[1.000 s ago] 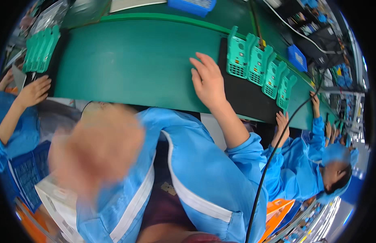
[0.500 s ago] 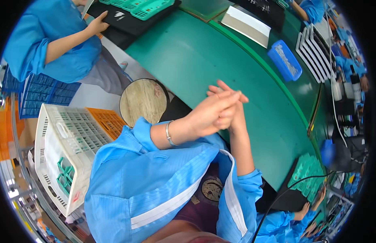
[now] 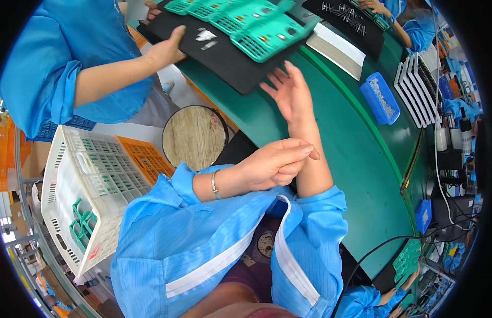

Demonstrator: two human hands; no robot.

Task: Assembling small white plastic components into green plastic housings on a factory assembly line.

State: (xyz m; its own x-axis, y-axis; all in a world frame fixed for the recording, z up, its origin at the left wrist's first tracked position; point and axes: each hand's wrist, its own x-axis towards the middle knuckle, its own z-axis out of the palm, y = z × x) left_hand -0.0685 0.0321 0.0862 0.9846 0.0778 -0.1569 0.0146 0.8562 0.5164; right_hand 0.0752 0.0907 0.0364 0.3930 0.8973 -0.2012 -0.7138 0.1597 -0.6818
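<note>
My left hand [image 3: 277, 165], with a metal bracelet on its wrist, is loosely closed in front of my chest. Its fingers curl in, and no object shows in them. Stretched away over the green table, my right hand [image 3: 292, 98] is open, palm showing and fingers spread. Its fingertips are at the near edge of a black mat [image 3: 224, 66]; whether they touch it I cannot tell. On the mat sit green plastic trays [image 3: 256, 34] with small parts, and bits of white material [image 3: 205, 35]. A co-worker's hand [image 3: 169, 50] grips the mat from the left.
A curved green table [image 3: 336, 138] spreads before me. On it are a white-and-grey panel [image 3: 338, 50], a blue bin [image 3: 380, 98] of small parts and white racks [image 3: 415, 90]. To my left stand a round stool [image 3: 194, 137] and a white crate [image 3: 105, 169]. A black cable crosses at lower right.
My hands have come apart. The right one has reached forward and opened, while the left stays near my chest. The co-worker's mat with the green trays has moved right, over the table towards me.
</note>
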